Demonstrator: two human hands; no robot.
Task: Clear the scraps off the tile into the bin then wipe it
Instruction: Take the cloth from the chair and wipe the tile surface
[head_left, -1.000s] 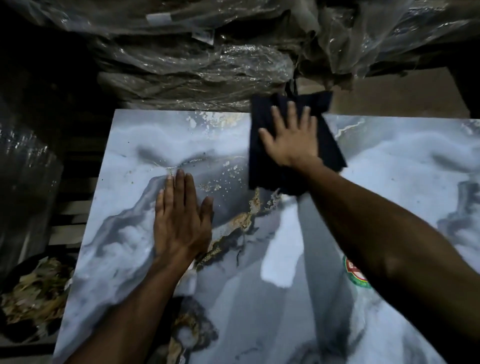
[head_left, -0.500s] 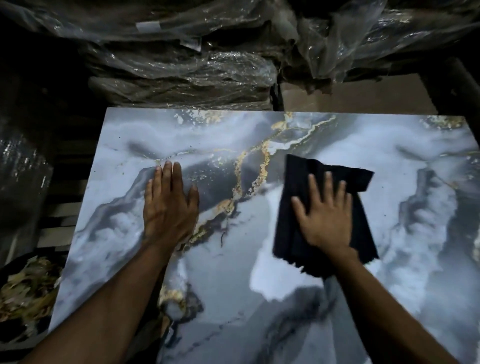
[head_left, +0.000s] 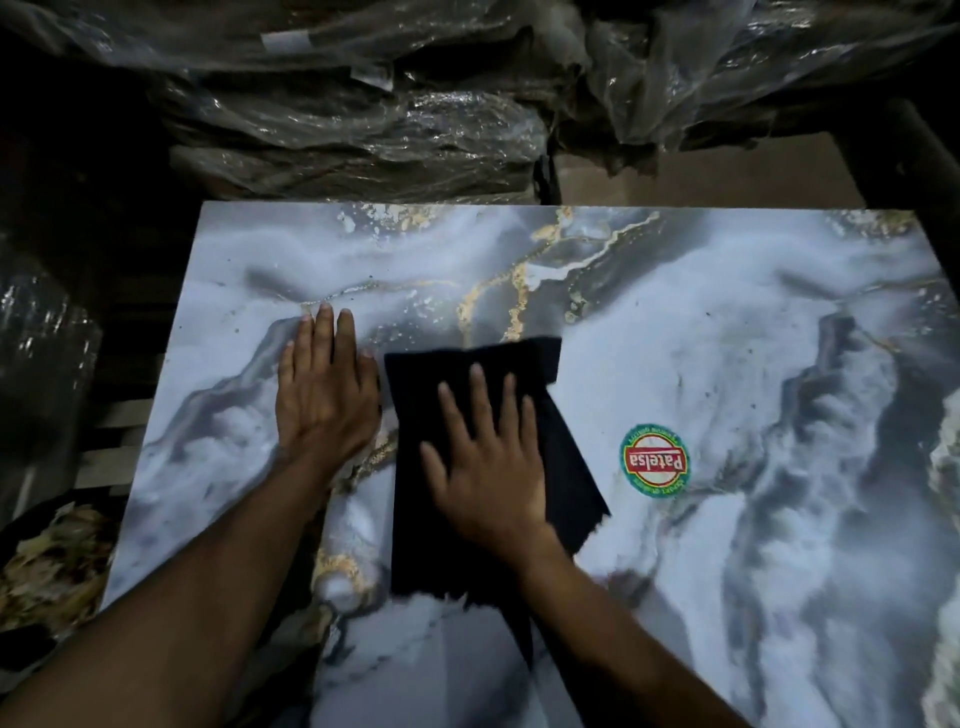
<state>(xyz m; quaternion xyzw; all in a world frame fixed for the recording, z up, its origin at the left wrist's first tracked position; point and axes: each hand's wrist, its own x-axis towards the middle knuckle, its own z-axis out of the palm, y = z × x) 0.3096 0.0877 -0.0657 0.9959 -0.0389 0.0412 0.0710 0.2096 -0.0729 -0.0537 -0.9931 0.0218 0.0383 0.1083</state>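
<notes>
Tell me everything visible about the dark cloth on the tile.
The dark cloth looks black or navy, soft woven fabric, folded into a rough rectangle with a slightly frayed near edge. It lies flat on the marble-patterned tile, left of the round sticker. The right hand presses on it with fingers spread and straight. The left hand rests flat on the tile just beside its left edge.

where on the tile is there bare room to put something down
Bare: the right part of the tile, beyond the sticker, and the far strip ahead of both hands. Crowded: the near left, where the left hand lies flat and the right hand presses the cloth.
</notes>
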